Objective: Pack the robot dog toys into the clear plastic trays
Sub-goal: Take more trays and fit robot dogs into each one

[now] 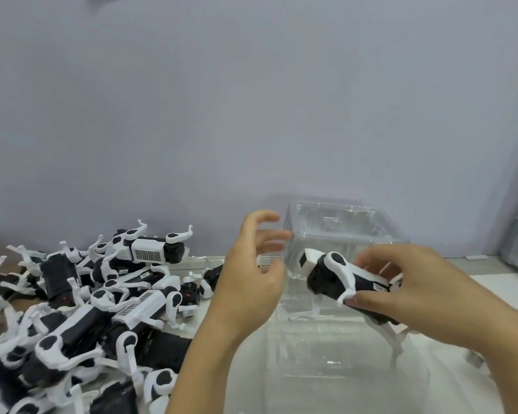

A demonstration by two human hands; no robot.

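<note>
The right hand [407, 291] gripped a light, rigid toy dog [338, 276] by its body, sparing thin legs; the left hand [251, 264] hovered open beside the clear tray [335, 231].

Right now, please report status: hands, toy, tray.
Right hand grips one toy dog over clear tray. Left hand open, touching nothing. Pile of dogs waits at left.

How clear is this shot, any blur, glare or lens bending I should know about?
Head view: the left hand is motion-blurred at the fingers; the right hand and the robot dog toy it grips are fairly sharp; the clear plastic tray shows faint glare lines and its edges fade into the wall; lighting is soft and even; the pile of toys stretches toward the corner from wide-angle distortion.
</note>
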